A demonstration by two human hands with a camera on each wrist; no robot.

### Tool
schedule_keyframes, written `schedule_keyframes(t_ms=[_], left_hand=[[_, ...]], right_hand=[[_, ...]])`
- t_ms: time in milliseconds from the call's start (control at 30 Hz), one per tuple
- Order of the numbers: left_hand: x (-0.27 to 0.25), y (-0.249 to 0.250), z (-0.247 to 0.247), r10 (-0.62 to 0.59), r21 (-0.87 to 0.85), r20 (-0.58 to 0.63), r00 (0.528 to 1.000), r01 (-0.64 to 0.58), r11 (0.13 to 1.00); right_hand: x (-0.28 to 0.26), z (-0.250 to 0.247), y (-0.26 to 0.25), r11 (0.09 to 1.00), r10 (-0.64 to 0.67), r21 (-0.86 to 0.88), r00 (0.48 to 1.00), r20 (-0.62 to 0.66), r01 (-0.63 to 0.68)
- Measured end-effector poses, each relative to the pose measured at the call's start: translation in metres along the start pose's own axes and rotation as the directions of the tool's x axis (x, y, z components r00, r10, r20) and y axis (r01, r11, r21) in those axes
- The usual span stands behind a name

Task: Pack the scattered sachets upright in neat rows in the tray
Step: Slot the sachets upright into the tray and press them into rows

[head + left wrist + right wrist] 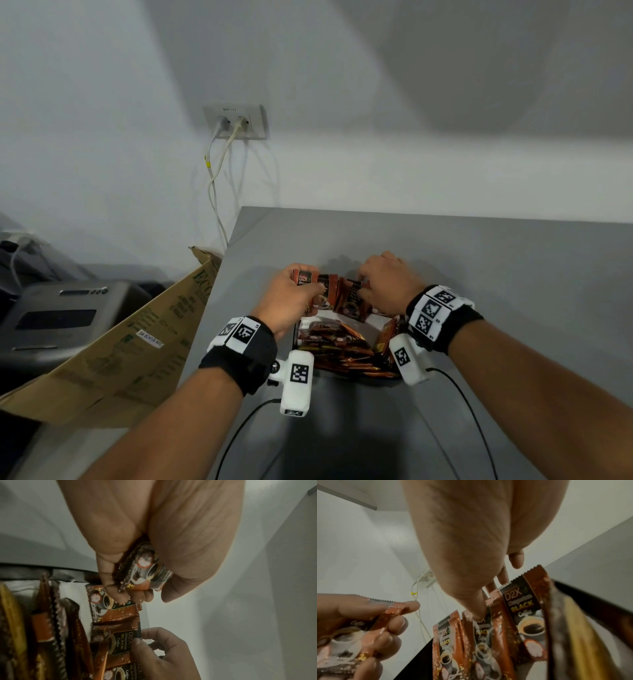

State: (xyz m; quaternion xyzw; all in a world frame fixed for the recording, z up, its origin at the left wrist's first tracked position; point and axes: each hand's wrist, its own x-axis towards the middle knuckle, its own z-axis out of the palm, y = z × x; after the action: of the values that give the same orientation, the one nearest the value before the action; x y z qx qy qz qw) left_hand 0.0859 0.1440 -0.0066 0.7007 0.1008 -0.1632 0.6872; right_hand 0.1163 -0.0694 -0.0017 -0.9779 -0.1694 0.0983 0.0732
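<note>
At the tray's (297,334) far wall: a few sachets (352,301) upright, right hand (385,279) pinching their tops. Left hand (291,298) curled round more sachets. Row only begun; heap (342,346) lying loose in tray, mostly left to stand.

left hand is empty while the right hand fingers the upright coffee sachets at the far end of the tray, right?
Not quite: the left hand is not empty. It grips a sachet, as the right wrist view shows plainly. The rest holds: the right hand fingers the upright sachets at the far end of the tray.
</note>
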Motion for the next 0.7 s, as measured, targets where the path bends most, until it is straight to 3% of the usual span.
schedule_keyframes(t_ms=[400, 600, 700], left_hand=[[0.003, -0.005, -0.008, -0.015, 0.008, -0.013, 1.000, 0.015, 1.000], [0.002, -0.004, -0.009, -0.007, 0.016, -0.019, 1.000, 0.007, 1.000], [0.001, -0.005, -0.012, 0.017, 0.097, -0.043, 0.999, -0.012, 0.995]], right_hand=[[0.011, -0.001, -0.005, 0.997, 0.011, 0.072, 0.998, -0.068, -0.006], [0.010, -0.001, -0.003, 0.997, 0.036, 0.076, 0.998, -0.043, -0.032], [0.008, -0.001, 0.000, 0.999, 0.026, 0.031, 1.000, 0.007, -0.026]])
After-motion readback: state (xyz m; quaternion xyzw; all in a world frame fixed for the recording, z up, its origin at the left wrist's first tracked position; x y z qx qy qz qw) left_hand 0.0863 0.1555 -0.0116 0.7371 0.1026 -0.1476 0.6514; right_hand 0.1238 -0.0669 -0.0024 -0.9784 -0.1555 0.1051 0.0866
